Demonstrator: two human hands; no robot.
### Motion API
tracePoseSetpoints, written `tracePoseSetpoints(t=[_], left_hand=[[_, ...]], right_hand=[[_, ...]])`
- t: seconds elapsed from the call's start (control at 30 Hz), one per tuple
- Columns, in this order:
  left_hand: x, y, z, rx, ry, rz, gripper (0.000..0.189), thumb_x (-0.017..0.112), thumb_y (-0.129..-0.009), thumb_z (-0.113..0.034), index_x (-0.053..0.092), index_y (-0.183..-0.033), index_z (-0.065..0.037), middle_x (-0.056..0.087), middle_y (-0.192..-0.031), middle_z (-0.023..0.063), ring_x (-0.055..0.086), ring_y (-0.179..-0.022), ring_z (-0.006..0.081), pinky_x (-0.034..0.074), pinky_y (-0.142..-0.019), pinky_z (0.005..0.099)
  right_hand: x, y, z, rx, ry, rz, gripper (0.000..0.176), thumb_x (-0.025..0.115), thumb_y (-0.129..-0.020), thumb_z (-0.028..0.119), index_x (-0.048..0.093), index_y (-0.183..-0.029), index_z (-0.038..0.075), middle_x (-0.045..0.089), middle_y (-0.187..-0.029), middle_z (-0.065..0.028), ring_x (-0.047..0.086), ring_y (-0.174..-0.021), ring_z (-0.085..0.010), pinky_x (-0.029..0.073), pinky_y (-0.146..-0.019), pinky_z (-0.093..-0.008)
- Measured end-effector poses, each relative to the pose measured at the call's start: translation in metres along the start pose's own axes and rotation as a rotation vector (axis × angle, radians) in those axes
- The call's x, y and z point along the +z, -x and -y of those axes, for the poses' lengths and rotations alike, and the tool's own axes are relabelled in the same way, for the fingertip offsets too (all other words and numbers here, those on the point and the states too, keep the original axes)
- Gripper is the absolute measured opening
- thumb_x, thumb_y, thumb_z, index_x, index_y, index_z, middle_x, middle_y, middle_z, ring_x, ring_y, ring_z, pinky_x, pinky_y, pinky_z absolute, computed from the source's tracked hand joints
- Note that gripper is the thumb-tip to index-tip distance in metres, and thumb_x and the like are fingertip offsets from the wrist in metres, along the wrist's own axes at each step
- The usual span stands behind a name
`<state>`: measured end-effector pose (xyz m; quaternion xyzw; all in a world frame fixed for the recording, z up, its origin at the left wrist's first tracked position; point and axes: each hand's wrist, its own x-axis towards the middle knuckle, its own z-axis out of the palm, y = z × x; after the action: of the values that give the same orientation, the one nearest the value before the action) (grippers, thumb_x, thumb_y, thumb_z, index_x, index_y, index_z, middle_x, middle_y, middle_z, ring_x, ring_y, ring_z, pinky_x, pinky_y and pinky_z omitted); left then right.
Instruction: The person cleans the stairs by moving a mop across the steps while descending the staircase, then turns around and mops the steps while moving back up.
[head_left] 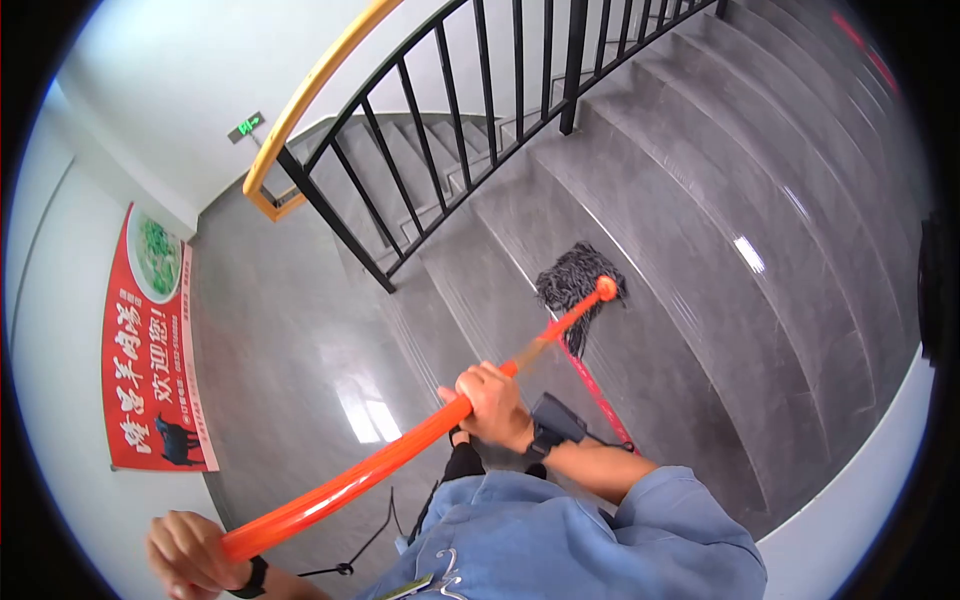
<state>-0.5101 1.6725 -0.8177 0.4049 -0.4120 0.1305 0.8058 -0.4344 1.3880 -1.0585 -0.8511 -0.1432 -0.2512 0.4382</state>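
Observation:
A mop with an orange handle (pixel 350 480) runs from the lower left up to its dark grey string head (pixel 575 278), which lies on a grey stair step (pixel 500 240). My left hand (pixel 195 555) is closed around the top end of the handle at the lower left. Farther down the shaft, my right hand (pixel 490 402) wraps round it, with a dark device on that wrist. The handle crosses in front of my blue top (pixel 590 540). A thin red strip (pixel 595 390) runs from beside the mop head back toward my right forearm.
Curved grey stairs (pixel 690 190) rise to the right. A black railing (pixel 440 150) with a wooden handrail (pixel 320 75) borders them. At the left are a smooth landing (pixel 270 300) and a red poster (pixel 150 380) on the wall. A green exit sign (pixel 245 127) hangs beyond the railing.

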Motion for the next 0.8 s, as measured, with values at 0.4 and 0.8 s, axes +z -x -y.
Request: tracePoseSetpoints(t=[0.4, 0.8], left_hand=[[0.019, 0.035, 0.21, -0.277, -0.75, 0.519, 0.034, 0.059, -0.061, 0.011, 0.069, -0.09, -0.004, 0.05, -0.058, 0.0039, 0.054, -0.057, 0.0206, 0.05, -0.072, 0.0377], [-0.087, -0.037, 0.071, -0.069, -0.517, 0.215, 0.009, 0.058, -0.086, -0.014, 0.06, -0.083, -0.006, 0.049, -0.047, 0.0014, 0.051, -0.041, 0.0141, 0.05, -0.048, 0.0306]], right_hand=[[0.06, -0.115, -0.219, 0.075, 0.284, 0.004, 0.03, 0.074, -0.072, 0.026, 0.054, -0.088, 0.01, 0.058, -0.109, -0.0104, 0.051, -0.103, -0.0352, 0.044, -0.085, -0.0421], [0.121, -0.136, -0.082, -0.1, -0.004, -0.096, 0.03, 0.077, -0.068, 0.014, 0.05, -0.079, 0.006, 0.052, -0.078, -0.0111, 0.05, -0.082, -0.0327, 0.044, -0.073, -0.041]])
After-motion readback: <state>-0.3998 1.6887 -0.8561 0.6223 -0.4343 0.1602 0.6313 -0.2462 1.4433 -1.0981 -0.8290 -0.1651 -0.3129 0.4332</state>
